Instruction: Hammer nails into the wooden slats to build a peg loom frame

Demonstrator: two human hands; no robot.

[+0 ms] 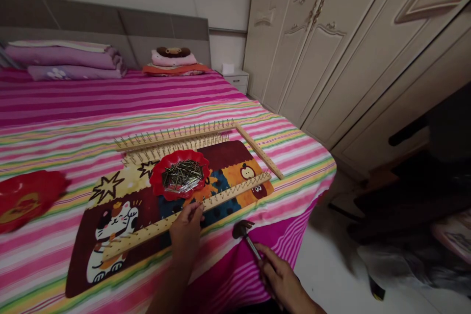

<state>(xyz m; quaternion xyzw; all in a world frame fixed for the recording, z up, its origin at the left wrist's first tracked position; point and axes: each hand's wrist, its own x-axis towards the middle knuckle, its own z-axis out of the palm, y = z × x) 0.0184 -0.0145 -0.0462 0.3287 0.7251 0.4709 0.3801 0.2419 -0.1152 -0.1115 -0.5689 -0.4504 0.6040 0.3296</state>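
Note:
My left hand [188,228] is closed in a pinch at the middle of a wooden strip [147,235], apparently on a small nail that the fingertips mostly hide. Nails stand along this strip on both sides of the fingers. My right hand [281,274] grips the metal handle of a hammer [242,229], whose dark head hangs just in front of the strip, apart from it. Behind the strip, a red scalloped bowl [156,182] holds many loose nails [183,176]. Under strip and bowl lies a cartoon cat mat [79,255].
Farther back are more nail-studded wooden strips [176,136], and a side bar [259,151] reaches toward me. A red dish [25,198] sits at left on the striped bed [294,152]. Folded bedding [68,61] is at the headboard; a wardrobe [312,34] stands right.

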